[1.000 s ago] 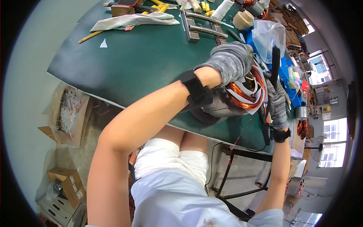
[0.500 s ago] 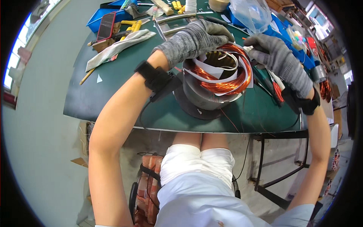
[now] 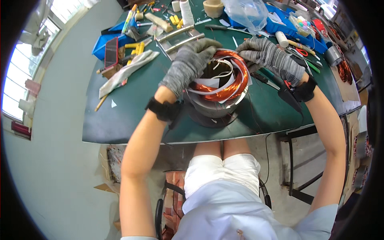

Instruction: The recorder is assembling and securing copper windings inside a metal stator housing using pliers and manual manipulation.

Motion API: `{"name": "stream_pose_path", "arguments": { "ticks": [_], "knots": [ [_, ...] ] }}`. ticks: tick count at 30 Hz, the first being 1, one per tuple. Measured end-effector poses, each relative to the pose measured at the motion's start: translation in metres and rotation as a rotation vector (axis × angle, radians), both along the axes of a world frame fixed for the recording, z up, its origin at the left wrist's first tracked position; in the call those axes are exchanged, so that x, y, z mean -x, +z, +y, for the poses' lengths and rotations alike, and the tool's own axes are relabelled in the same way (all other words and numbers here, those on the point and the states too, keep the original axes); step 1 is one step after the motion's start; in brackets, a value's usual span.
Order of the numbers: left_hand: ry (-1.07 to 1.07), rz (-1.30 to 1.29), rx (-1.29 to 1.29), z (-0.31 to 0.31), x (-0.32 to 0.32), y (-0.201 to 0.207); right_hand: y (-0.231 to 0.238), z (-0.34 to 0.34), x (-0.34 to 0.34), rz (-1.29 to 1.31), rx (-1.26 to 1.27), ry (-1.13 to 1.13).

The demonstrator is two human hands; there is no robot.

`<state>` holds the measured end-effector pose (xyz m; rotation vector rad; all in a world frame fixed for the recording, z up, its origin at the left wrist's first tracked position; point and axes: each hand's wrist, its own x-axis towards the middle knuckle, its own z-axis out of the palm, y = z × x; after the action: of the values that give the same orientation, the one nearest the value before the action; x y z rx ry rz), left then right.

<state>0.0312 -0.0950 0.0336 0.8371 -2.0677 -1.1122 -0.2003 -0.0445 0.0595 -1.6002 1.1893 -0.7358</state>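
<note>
Motor stator point(image 3: 218, 98) with copper windings, upright on the green table point(image 3: 132, 108).

The gloved left hand point(image 3: 188, 64) grips its left rim; the gloved right hand point(image 3: 266, 56) clutches the right rim (white insulation paper and leads show inside). A phone point(image 3: 111, 52) lies well apart.

Stator point(image 3: 218, 94) on table point(image 3: 132, 116) between both hands, phone point(image 3: 111, 52) far left, tape roll point(image 3: 213, 8) behind
</note>
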Motion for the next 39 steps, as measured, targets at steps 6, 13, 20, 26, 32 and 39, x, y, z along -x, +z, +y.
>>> {"name": "stream_pose_path", "arguments": {
  "ticks": [6,13,20,26,32,39],
  "knots": [
    [0.259,-0.107,-0.144,0.037,0.002,0.015,0.012,0.016,0.006,0.178,0.11,-0.124],
    [0.044,-0.253,0.153,-0.004,-0.008,0.029,0.023,0.004,-0.008,0.347,0.192,-0.054],
    [-0.086,-0.045,-0.128,-0.014,-0.003,0.002,0.014,-0.021,-0.015,0.471,0.38,0.075],
    [-0.032,-0.11,-0.004,-0.005,0.003,0.012,0.02,-0.032,-0.012,0.306,-0.04,0.021],
    [0.236,0.07,-0.138,0.023,0.008,0.005,0.009,-0.016,-0.006,0.252,0.102,-0.018],
    [-0.135,-0.117,0.011,-0.011,-0.004,0.02,0.026,-0.003,-0.016,0.43,0.208,0.089]
  ]
}}
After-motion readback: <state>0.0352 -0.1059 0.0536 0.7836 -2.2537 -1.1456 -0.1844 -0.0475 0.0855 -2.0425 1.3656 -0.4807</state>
